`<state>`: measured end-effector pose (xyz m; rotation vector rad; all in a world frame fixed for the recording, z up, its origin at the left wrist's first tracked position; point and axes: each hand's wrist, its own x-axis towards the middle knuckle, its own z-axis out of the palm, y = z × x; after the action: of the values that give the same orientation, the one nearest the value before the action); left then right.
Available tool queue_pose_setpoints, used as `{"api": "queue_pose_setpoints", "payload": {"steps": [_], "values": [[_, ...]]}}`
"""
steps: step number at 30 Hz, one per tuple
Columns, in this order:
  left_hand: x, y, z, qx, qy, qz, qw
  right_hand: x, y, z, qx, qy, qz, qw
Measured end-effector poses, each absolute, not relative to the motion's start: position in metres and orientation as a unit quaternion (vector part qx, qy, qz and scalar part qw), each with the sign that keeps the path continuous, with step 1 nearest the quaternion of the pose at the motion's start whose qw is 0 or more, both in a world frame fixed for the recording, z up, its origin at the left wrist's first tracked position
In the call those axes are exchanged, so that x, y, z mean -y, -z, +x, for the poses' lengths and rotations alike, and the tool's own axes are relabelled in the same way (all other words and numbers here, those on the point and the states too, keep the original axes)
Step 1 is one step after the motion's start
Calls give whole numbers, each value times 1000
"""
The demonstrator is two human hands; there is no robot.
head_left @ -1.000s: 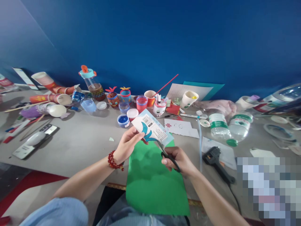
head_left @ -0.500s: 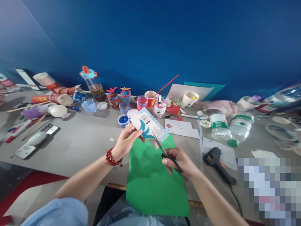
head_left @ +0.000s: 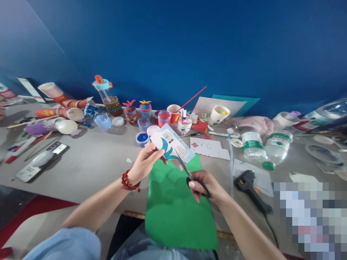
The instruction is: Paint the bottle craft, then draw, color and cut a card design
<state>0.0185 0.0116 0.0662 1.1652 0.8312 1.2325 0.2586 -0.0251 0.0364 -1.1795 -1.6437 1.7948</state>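
Observation:
Pinched in my left hand (head_left: pixel 148 159) is a printed card (head_left: pixel 179 143) with a barcode and teal leaf-like shapes on its lower left. My right hand (head_left: pixel 204 184) is closed around the black handles of a pair of scissors (head_left: pixel 184 167). The blades point up and left and meet the card's lower edge beside the teal shapes. Beneath both hands lies a green sheet (head_left: pixel 179 206), hanging over the table's front edge. A red bead bracelet (head_left: pixel 129 180) circles my left wrist.
Paint pots such as the blue one (head_left: pixel 142 138) and decorated cups (head_left: pixel 184 126) line the back by the wall. Right of my hand lie a glue gun (head_left: pixel 253 191) and plastic bottles (head_left: pixel 253 144). A phone (head_left: pixel 40 162) and a drink bottle (head_left: pixel 108 95) are on the left.
Both hands keep nearly the same place and grip. The scissor handles have spread slightly further apart, with the blades still at the card's edge.

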Motion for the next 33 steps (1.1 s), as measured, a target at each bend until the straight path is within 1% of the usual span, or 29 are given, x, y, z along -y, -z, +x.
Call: {"api": "queue_pose_setpoints", "payload": {"steps": [7,13,27,33], "values": [[-12,-64,18,-356,-534,496,586,25,-34,259,599,-641,-425,224],[-12,-64,19,-350,-533,492,593,24,-28,261,611,-626,-435,213],[-12,-65,17,-348,-528,493,597,25,-35,257,598,-618,-456,230],[-12,-67,16,-343,-526,501,596,24,-35,258,599,-614,-463,221]]}}
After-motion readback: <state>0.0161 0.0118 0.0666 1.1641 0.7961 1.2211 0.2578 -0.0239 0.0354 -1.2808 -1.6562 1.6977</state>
